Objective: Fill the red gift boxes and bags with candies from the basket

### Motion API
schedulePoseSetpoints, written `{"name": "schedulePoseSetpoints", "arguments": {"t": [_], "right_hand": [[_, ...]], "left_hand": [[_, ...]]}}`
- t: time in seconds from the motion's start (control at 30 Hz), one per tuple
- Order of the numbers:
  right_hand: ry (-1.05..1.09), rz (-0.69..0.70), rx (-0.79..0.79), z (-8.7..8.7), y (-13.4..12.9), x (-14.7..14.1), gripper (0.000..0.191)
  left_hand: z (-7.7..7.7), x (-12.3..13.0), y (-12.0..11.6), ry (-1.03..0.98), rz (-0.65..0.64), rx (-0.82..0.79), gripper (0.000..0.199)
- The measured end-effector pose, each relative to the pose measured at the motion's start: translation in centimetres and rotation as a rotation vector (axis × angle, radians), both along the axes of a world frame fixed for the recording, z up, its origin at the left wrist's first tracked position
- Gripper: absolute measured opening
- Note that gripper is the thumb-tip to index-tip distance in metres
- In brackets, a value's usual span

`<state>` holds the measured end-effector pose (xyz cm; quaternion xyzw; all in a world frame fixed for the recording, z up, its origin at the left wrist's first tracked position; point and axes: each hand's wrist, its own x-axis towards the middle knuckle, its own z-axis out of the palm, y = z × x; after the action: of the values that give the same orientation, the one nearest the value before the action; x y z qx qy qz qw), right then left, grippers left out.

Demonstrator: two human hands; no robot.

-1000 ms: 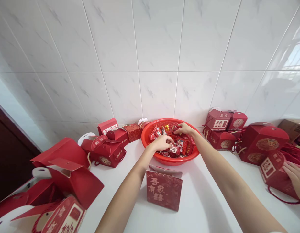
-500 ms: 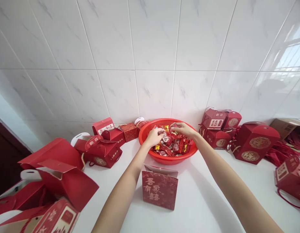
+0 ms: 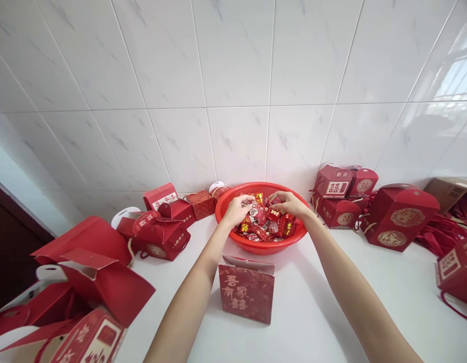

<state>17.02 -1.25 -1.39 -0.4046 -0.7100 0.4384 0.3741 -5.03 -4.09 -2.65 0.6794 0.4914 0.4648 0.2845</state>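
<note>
A red plastic basket (image 3: 261, 247) full of wrapped candies (image 3: 273, 227) stands against the wall, and both my hands reach into it. At its left side my left hand (image 3: 238, 209) has its fingers pinched on a red candy with a white round print. Opposite, my right hand (image 3: 290, 204) bends its fingers down over the pile, the fingertips closed on a red-wrapped candy partly hidden by them. Between my forearms a dark red gift box (image 3: 246, 292) with pale characters stands upright on the white table, its top open.
Red gift boxes (image 3: 157, 237) crowd the left side, with larger ones (image 3: 105, 282) nearer me. More boxes are stacked (image 3: 399, 217) at the right. Beyond them lie red ribbon-like material (image 3: 439, 234) and a cardboard box (image 3: 448, 189). A tiled wall (image 3: 237, 141) rises behind.
My hands have shifted slightly among the candies, and my right fingers curl lower into the pile. Another person's hand on the far-right box has gone out of view.
</note>
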Motion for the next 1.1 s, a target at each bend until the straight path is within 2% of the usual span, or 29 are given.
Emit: {"name": "schedulePoseSetpoints", "arguments": {"t": [0.13,0.27,0.4,0.53,0.77,0.97,1.1], "right_hand": [[0.053,-0.039,-0.004,-0.4,0.2,0.1,0.034],[0.141,-0.062,-0.092,-0.7,0.2,0.1,0.044],[0.224,-0.098,-0.049,-0.6,0.1,0.1,0.039],[0.265,-0.065,-0.041,-0.2,-0.2,0.2,0.036],[0.214,-0.006,0.031,-0.2,-0.8,0.2,0.031],[0.156,0.039,0.049,-0.1,-1.2,-0.1,0.028],[0.128,0.081,0.051,0.1,-1.4,-0.3,0.027]], "left_hand": [[-0.1,0.0,0.1,0.002,0.01,-0.018,0.033],[0.1,0.1,-0.1,0.022,0.02,-0.028,0.034],[0.2,0.0,-0.4,0.093,0.037,-0.008,0.038],[0.1,0.0,-0.4,0.157,-0.026,-0.038,0.035],[0.6,0.4,-0.8,0.136,-0.11,-0.136,0.022],[0.8,0.5,-1.0,0.068,-0.201,-0.216,0.018],[0.8,0.4,-1.0,0.076,-0.214,-0.24,0.02]]}}
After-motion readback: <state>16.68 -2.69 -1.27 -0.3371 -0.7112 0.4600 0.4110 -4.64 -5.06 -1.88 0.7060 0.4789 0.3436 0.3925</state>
